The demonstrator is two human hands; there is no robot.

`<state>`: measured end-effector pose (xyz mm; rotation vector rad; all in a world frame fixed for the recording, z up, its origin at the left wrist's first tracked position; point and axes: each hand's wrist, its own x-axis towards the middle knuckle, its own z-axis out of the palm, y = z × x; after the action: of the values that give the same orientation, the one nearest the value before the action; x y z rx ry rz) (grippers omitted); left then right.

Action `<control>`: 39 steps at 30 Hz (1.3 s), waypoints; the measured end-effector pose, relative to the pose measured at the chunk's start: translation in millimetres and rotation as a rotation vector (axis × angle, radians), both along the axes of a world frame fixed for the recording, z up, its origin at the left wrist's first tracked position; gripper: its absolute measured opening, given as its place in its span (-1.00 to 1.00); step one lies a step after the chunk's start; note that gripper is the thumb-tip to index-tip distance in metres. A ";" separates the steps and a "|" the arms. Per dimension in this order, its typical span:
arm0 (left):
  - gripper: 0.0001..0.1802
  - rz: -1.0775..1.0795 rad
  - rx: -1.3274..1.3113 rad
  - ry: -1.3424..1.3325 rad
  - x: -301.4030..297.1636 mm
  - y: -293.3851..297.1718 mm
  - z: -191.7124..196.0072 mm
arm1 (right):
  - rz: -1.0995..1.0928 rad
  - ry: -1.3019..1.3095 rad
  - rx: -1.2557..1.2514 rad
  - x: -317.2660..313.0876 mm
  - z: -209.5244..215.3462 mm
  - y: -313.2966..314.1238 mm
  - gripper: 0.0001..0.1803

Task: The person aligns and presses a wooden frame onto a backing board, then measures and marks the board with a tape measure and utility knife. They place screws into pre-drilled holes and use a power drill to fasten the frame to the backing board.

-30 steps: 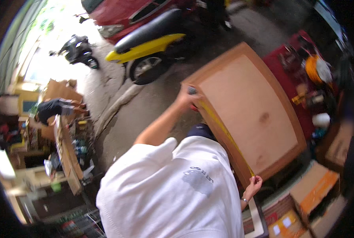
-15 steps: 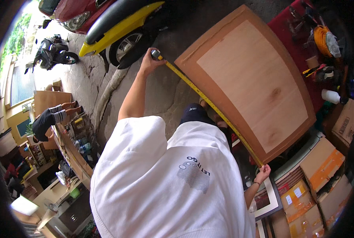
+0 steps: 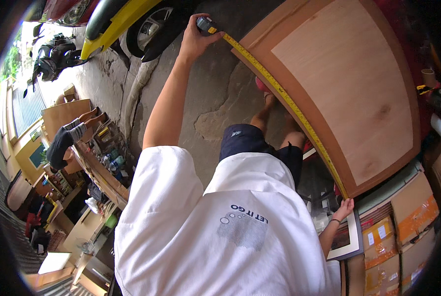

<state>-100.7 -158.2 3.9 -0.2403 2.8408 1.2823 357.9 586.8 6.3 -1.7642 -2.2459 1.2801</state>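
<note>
A yellow tape measure blade point(image 3: 289, 101) is stretched along the near long edge of a flat panel point(image 3: 351, 84), which has a brown border around a pale wood middle. My left hand point(image 3: 194, 43) is closed around the dark tape measure case point(image 3: 206, 24), just past the panel's far-left corner. At the opposite corner, lower right, my right hand point(image 3: 345, 209) pinches the blade's end against the panel's edge. The fingertips there are small in view.
Taped cardboard boxes point(image 3: 378, 241) and a framed picture point(image 3: 347, 239) stand close to my right hand. A yellow and black motorcycle point(image 3: 149, 27) is beyond my left hand. Another person point(image 3: 62, 145) bends over a workbench point(image 3: 99, 175) at the left. Grey concrete floor point(image 3: 181, 108) lies between.
The view has shifted, so the panel sits farther right and higher, and more of my legs shows. Both hands keep their hold, with the blade still stretched along the edge.
</note>
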 end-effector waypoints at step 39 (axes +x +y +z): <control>-0.40 -0.060 0.313 0.181 95.2 181.6 44.8 | 0.676 -0.471 -0.206 3.6 -57.1 -218.9 -0.60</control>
<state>-5.5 23.5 48.8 -0.0336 2.7024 1.7893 361.5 367.9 -50.7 -1.5316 -3.2876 1.3060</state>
